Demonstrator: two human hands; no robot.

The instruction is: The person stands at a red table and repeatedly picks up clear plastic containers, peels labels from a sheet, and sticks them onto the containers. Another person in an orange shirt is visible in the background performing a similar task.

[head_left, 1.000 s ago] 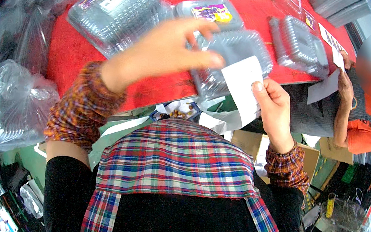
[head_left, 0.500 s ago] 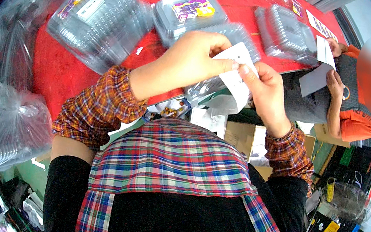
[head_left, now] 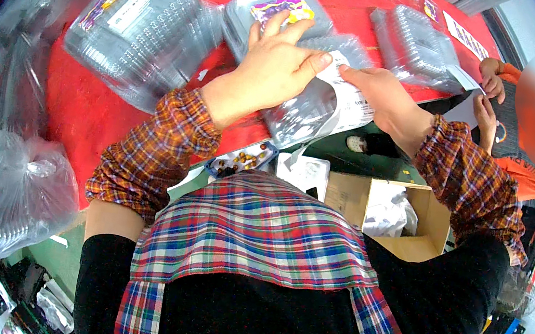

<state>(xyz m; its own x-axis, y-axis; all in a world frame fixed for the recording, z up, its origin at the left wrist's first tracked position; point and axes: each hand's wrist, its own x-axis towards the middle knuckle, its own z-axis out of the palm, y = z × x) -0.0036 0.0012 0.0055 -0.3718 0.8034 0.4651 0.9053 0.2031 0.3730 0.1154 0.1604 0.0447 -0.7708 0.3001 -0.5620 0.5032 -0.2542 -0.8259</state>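
Note:
A white strip of labels (head_left: 351,105) curls down in front of a stack of clear plastic clamshell boxes (head_left: 296,112). My right hand (head_left: 391,101) pinches the strip near its upper end, thumb on top and fingers mostly hidden behind. My left hand (head_left: 279,65) is open with its fingers spread over another clear clamshell stack (head_left: 240,16), which carries a purple and yellow label (head_left: 279,8). My left thumb points toward the strip's upper end; whether it touches the strip I cannot tell.
More clamshell stacks stand on the red table (head_left: 82,112), at left (head_left: 127,42) and at right (head_left: 413,47). A bagged stack (head_left: 22,186) sits lower left. At right, a co-worker's hands (head_left: 492,86) hold a white sheet. An open cardboard box (head_left: 425,222) is below.
My hands have moved apart, the left opening and reaching up-left over the box stack. The strip now hangs lower from my right hand. The co-worker's sheet has shifted.

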